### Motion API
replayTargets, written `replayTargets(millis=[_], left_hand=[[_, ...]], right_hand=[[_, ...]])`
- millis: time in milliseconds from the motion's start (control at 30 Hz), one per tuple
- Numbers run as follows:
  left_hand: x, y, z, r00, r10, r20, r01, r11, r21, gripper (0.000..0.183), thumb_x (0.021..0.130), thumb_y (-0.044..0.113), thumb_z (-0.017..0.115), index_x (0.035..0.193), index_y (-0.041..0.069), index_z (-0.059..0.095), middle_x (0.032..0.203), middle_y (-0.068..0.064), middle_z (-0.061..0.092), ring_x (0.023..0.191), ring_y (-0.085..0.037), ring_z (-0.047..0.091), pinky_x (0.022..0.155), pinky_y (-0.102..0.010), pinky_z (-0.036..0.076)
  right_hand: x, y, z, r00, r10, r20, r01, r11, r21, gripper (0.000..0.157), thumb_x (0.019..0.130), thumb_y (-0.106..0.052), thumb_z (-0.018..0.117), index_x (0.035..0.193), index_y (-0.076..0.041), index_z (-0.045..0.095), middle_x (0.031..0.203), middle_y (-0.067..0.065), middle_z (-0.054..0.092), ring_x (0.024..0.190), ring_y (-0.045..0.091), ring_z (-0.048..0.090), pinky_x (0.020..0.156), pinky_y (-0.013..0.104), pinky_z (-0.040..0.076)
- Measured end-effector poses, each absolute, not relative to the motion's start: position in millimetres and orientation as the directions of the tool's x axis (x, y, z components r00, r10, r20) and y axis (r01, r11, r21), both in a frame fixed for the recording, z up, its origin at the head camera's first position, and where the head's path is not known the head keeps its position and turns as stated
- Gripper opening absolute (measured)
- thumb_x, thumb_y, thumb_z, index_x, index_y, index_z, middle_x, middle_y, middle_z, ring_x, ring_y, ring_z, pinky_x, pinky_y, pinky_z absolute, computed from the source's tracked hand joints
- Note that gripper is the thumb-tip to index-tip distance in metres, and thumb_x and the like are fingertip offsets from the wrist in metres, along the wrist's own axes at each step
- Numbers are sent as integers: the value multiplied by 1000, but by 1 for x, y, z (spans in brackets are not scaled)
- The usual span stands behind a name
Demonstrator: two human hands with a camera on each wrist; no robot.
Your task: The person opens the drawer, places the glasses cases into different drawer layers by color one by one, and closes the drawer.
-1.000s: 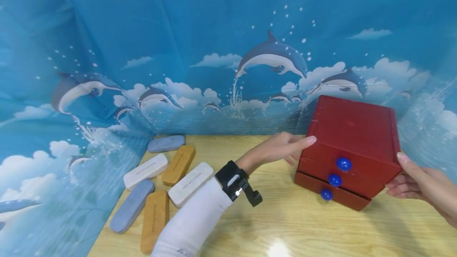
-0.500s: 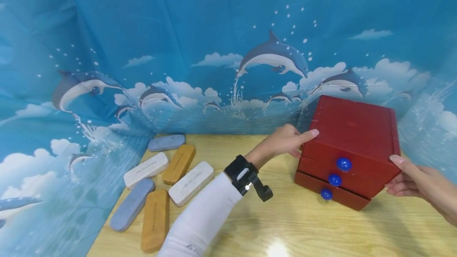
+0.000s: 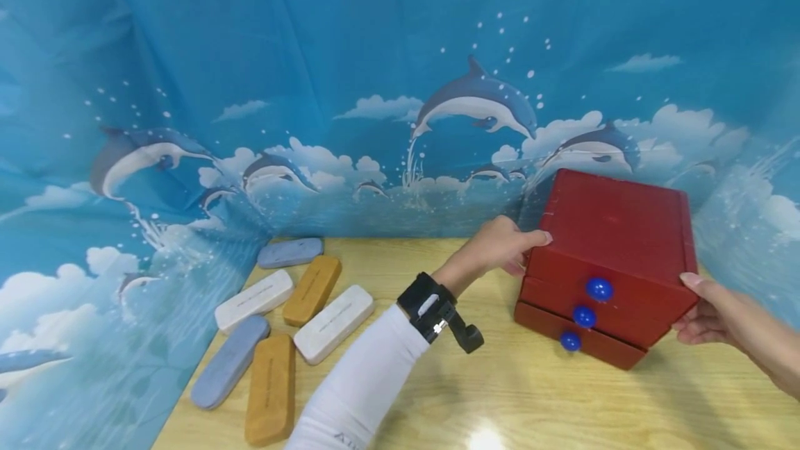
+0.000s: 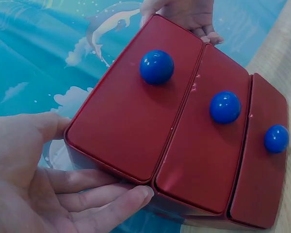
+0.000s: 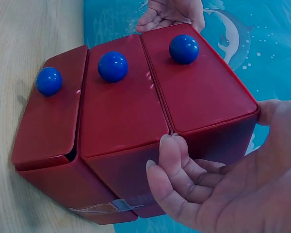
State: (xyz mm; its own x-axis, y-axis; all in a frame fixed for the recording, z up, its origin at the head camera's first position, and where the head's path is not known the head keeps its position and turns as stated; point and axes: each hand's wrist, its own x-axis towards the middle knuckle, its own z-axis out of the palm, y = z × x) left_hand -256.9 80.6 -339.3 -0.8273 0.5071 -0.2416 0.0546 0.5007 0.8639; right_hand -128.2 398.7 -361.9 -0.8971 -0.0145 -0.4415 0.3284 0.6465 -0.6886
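A red box of three stacked drawers stands on the table at the right, each drawer front bearing a round blue knob. The lowest drawer shows a narrow dark gap at its edge in the right wrist view. My left hand holds the box's left side, thumb over the top edge and fingers along the side wall. On the opposite side, my right hand grips likewise, its thumb on the top front corner. Clear tape crosses the side wall near my right fingers.
Several oblong cases in blue, orange and white lie at the left of the wooden table, among them a white case and an orange case. A dolphin-print backdrop rises close behind the box.
My left hand has moved right, and its thumb has come further onto the box's top edge. My right thumb has shifted a little inward onto the top corner. The box stays in place.
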Motion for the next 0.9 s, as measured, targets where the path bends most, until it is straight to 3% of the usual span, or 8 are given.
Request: replayTargets(millis=[233,400,633,900], left_hand=[[-257,79,-338,-824,517,-230,65,490,870,62,94,52,70,53,18,40,54,-6,50,75,-22,77,77,-31,58],[-258,79,-336,-825,517,-229,60,482,874,61,94,51,71,52,18,40,54,-7,50,70,-21,76,76,-33,59],[-256,77,-336,-816,531,-229,53,464,884,60,94,45,72,52,18,39,58,-9,57,73,-25,77,75,-35,62],[-253,68,-337,-813,537,-224,75,479,875,52,95,45,72,60,12,51,76,-17,74,78,-31,77,71,-35,62]], right_hand=[[-130,399,-362,-900,-1,-436,333,644,-689,89,110,-52,1,140,25,33,97,3,68,81,11,69,77,26,59],[-130,399,-363,-906,16,-423,330,652,-683,89,110,-53,3,136,24,40,95,2,70,79,11,68,76,26,59],[-133,398,-360,-883,10,-470,356,668,-653,93,109,-54,1,144,29,22,98,6,70,83,11,69,77,25,59],[-135,394,-361,-876,-5,-481,360,658,-662,91,110,-54,2,143,27,26,97,5,69,86,13,70,80,29,60]])
